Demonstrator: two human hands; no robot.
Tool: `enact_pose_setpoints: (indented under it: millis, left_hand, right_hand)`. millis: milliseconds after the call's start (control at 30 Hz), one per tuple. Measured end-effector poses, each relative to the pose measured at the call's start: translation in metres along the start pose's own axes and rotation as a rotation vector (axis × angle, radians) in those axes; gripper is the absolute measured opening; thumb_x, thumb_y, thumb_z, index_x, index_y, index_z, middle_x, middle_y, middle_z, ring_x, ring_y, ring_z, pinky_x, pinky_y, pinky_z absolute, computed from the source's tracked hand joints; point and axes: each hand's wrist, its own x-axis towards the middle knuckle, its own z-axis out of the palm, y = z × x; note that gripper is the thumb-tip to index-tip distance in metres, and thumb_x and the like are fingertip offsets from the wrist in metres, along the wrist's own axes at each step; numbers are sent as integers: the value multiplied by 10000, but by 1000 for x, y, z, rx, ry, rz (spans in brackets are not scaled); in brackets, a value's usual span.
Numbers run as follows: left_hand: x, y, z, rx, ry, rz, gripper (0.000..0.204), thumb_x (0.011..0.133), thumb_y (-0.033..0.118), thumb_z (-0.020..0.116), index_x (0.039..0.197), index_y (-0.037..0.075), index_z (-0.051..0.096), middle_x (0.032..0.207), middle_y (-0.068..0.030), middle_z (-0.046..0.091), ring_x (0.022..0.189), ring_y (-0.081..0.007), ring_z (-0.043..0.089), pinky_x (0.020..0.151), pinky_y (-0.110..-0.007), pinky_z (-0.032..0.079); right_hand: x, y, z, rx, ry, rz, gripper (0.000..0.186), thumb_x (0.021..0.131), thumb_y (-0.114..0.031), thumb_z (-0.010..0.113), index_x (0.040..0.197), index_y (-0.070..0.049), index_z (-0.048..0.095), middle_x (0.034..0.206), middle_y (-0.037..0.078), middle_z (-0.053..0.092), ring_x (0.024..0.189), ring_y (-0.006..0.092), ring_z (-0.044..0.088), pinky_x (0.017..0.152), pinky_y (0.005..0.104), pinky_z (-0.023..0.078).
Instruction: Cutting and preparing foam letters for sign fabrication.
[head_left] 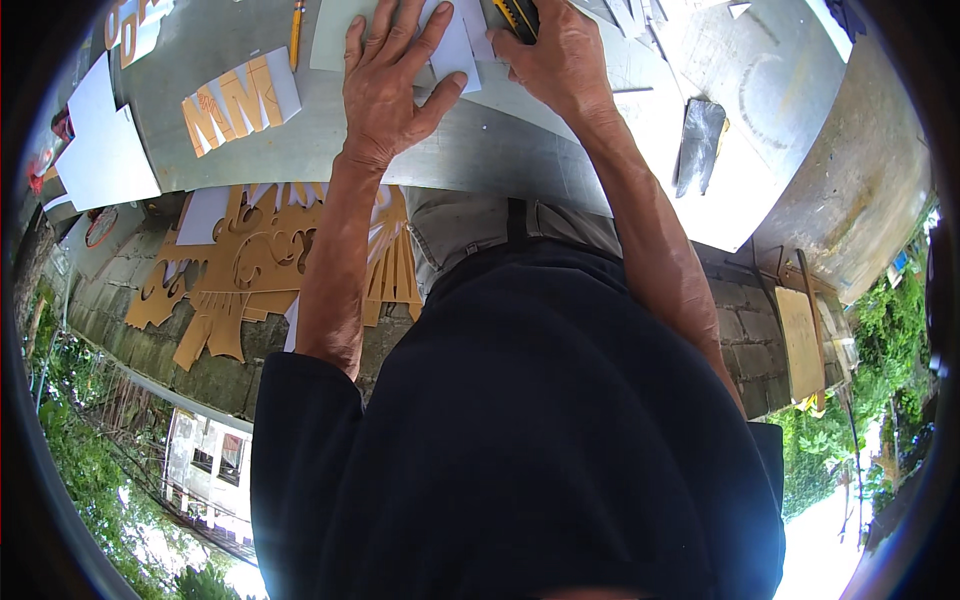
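My left hand (395, 95) lies flat with spread fingers at the top of the view, pressing on a white sheet (455, 50). Just to its right, my right hand (562, 65) is closed round a black and yellow utility knife (518, 18). The knife points up and left, and its blade tip is out of view or too small to make out. A pale greenish board (327, 40) shows under and beside the left hand. Left of that lies a yellow pencil (296, 38).
Brown-faced cut letters (240, 103) rest on the metal table (430, 150), left of my hands. A white sheet (105, 145) overhangs at far left. A dark flat piece (700, 145) lies at right. Brown patterned offcuts (265, 255) are below the table edge.
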Motion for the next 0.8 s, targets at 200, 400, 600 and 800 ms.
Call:
enact_pose_setpoints:
  millis: [200, 400, 600, 800]
  left_hand:
    - [-4, -4, 11, -41, 138, 38, 696, 873, 394, 758, 1497, 167, 548, 1606, -71, 445, 1511, -312, 344, 1237, -518, 179]
    - [-1, -2, 9, -81, 99, 14, 700, 850, 389, 786, 1487, 199, 567, 1609, -74, 442, 1509, -315, 340, 1232, -516, 168]
    - [-1, -4, 9, -90, 100, 17, 705, 847, 394, 789, 1488, 199, 566, 1611, -75, 440, 1509, -321, 338, 1230, -520, 170]
    - [0, -3, 9, -82, 103, 8, 712, 842, 391, 792, 1486, 189, 567, 1605, -74, 448, 1504, -323, 343, 1228, -517, 172]
  right_hand:
    - [0, 6, 5, -103, 77, -148, 375, 846, -84, 748, 1153, 13, 557, 947, 233, 687, 871, 411, 706, 742, 458, 561]
    - [1, 10, 4, -117, 121, -209, 345, 844, -83, 746, 1120, 1, 556, 974, 242, 677, 868, 419, 701, 728, 460, 556]
    - [2, 8, 4, -88, 97, -170, 332, 844, -81, 741, 1105, 0, 552, 963, 238, 677, 863, 427, 696, 728, 463, 555]
    - [3, 10, 5, -125, 111, -214, 359, 836, -79, 747, 1126, 4, 552, 974, 243, 681, 878, 426, 701, 737, 465, 561]
